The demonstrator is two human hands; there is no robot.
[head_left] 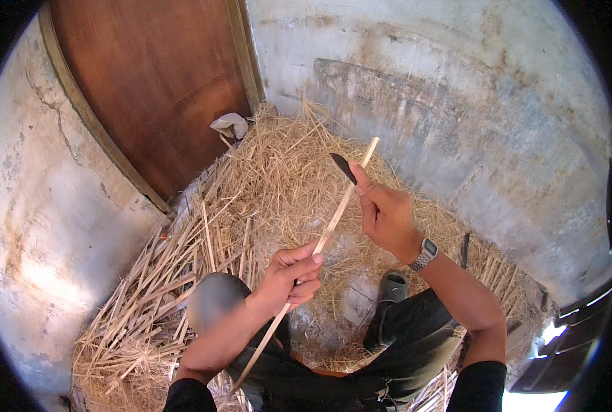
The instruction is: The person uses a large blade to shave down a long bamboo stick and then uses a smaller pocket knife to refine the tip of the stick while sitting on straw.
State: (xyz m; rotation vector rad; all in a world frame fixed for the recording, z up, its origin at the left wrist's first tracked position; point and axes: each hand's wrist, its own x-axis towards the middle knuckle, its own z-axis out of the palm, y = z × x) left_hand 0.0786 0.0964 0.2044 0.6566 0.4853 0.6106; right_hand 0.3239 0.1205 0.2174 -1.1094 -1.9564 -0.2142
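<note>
Strip of pale wood [334, 220] is slanting across the middle of the view, its upper end pointing up toward the wall [457, 130] and its lower end reaching down past the person's left forearm, over the dark trousers [416, 323]. The left hand [287, 278] is closing around the strip near its middle, the thumb lying on top and the fingers curling about it. The right hand [388, 213] is sitting higher up, near the strip's upper end, its fingers curling into a fist and its thumb pressing along a dark blade [343, 167]. The blade's tip is pointing up and to the left, while its base is lying right at the strip; whether the edge is biting into the wood cannot be told. A metal watch [425, 254] is circling the right wrist.

Below the hands, the person's knees are standing apart, and a grey shoe [392, 287] is resting on the floor. Curly shavings [285, 165] are heaping up ahead, against the wall and near a brown door [148, 75]. Many split strips [156, 292] are lying in a tangle on the left, and a whitish bag [230, 125] is resting by the door's foot.
</note>
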